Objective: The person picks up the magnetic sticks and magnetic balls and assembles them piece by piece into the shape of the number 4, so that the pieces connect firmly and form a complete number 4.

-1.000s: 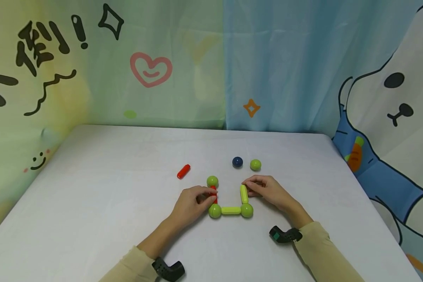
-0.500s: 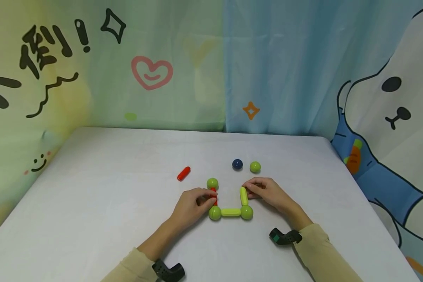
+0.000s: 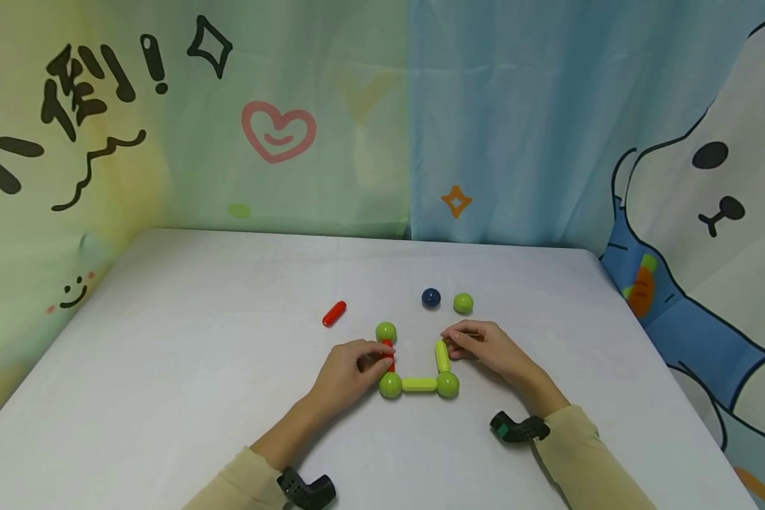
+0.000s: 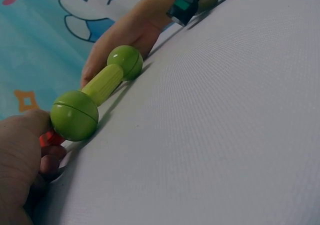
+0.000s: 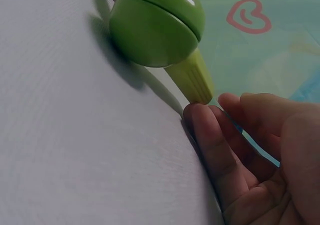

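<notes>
A U-shaped frame of toy rods and balls lies on the table. My left hand (image 3: 350,372) pinches its red rod (image 4: 52,139) between thumb and fingers. That rod runs from a far green ball (image 3: 386,331) to a near-left green ball (image 3: 391,385). From there a yellow-green rod (image 3: 419,384) leads to a near-right green ball (image 3: 448,384). A second yellow-green rod (image 3: 443,356) points away from that ball, its far end bare. My right hand (image 3: 487,346) touches this bare end with its fingertips; in the right wrist view the thumb stands apart from the rod.
Behind the frame lie a loose red rod (image 3: 334,314) on the left, a dark blue ball (image 3: 431,297) and a loose green ball (image 3: 463,303) on the right. The white table (image 3: 166,368) ends at a printed curtain (image 3: 331,177).
The head view has shifted slightly. Both hands and the toy pieces keep their places relative to one another.
</notes>
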`<state>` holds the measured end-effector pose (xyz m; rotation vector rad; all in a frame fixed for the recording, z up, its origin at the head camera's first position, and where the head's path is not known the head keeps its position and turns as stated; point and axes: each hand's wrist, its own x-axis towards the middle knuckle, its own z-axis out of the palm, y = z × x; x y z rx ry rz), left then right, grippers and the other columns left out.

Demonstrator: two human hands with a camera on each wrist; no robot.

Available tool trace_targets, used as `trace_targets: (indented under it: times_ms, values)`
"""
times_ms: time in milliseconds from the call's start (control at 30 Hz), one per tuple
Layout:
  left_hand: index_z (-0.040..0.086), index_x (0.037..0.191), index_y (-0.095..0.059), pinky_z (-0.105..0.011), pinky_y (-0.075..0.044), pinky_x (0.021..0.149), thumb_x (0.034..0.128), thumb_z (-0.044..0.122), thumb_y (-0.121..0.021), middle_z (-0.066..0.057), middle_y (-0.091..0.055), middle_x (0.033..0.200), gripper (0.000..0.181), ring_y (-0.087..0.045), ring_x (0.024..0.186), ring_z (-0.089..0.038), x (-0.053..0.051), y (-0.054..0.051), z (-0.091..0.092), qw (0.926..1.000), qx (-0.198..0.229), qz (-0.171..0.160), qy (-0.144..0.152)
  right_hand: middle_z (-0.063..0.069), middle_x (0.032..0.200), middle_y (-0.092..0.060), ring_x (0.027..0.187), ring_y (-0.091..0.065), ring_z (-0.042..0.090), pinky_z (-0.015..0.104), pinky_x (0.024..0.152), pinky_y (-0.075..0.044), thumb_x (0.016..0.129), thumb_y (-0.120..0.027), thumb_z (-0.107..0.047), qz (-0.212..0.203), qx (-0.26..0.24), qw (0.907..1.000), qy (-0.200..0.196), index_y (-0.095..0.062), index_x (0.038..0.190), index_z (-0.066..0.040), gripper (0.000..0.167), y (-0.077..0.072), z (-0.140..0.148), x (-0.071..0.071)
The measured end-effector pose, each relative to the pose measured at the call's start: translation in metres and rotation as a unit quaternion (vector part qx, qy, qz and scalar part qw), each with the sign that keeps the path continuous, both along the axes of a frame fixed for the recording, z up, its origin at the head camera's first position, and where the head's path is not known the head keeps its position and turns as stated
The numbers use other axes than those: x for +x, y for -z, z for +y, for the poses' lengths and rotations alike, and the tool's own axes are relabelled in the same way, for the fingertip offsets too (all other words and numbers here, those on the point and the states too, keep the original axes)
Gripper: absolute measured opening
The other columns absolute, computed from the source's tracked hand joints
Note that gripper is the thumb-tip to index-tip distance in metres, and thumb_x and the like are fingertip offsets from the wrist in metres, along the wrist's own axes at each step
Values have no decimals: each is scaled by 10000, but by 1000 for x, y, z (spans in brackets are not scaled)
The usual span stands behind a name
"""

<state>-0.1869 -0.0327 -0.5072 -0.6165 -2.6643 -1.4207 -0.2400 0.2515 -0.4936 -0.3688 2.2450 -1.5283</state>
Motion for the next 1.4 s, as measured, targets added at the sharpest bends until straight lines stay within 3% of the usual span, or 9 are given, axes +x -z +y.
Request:
trace_targets:
  times_ms: [667, 767, 867, 967, 1067, 1133, 1200, 1400]
  values:
    - [181, 1045, -728, -186, -436, 578, 879, 213, -680, 107, -625, 803, 175, -500, 640, -36, -8, -4, 2, 10000, 33, 36, 26, 214, 1115, -630, 902, -668, 106, 252, 795, -549, 986, -512, -262, 88, 20, 10000, -25, -565, 1210, 62, 398, -12, 5, -10]
    - [183, 1044, -728, -184, -436, 585, 881, 217, -677, 105, -628, 809, 174, -501, 647, -32, -9, -4, 2, 10000, 12, 45, 18, 230, 1108, -626, 900, -670, 113, 259, 793, -551, 986, -512, -246, 252, -8, 9997, 8, -567, 1205, 62, 382, -12, 8, -11]
    - [181, 1044, -727, -185, -435, 581, 881, 217, -678, 101, -626, 805, 175, -498, 645, -32, -9, -4, 2, 10000, 16, 28, 15, 222, 1091, -623, 863, -667, 102, 248, 765, -551, 981, -524, -232, 682, 73, 9969, 389, -575, 1201, 30, 347, -12, 12, -13]
    - [183, 1041, -729, -183, -432, 573, 877, 217, -683, 104, -620, 792, 173, -497, 637, -35, -8, -4, 2, 10000, -4, 3, -40, 185, 1092, -604, 840, -640, 75, 213, 730, -539, 971, -543, -245, 1413, 222, 9840, 1059, -570, 1225, -12, 345, -11, 16, -16]
    - [185, 1047, -727, -186, -437, 578, 879, 220, -681, 104, -621, 800, 178, -501, 643, -39, -6, -3, 3, 10000, 5, -13, -31, 135, 1114, -578, 893, -598, 69, 141, 740, -494, 951, -577, -261, 2131, 434, 9587, 1833, -563, 1263, -66, 368, -10, 19, -17]
    - [192, 1061, -723, -184, -440, 585, 884, 231, -675, 103, -621, 808, 187, -502, 653, -39, -5, -2, 4, 10000, -29, -31, 11, 105, 1142, -558, 948, -572, 89, 100, 767, -456, 935, -603, -266, 2324, 623, 9451, 2211, -558, 1293, -108, 394, -6, 22, -17]
    - [192, 1067, -720, -184, -440, 587, 888, 234, -669, 101, -619, 808, 191, -499, 658, -37, -4, -1, 4, 10000, -48, -28, 58, 86, 1188, -535, 1024, -555, 123, 109, 816, -441, 917, -629, -278, 2308, 836, 9405, 2351, -549, 1320, -139, 433, -2, 23, -17]
    - [198, 1057, -724, -182, -432, 570, 879, 223, -681, 117, -604, 773, 185, -495, 642, -41, 0, -1, 1, 10000, -83, -31, -20, 123, 1334, -443, 1213, -509, 294, 391, 981, -460, 899, -657, -215, 1965, 1097, 9585, 1751, -500, 1373, -141, 505, 8, 22, -24]
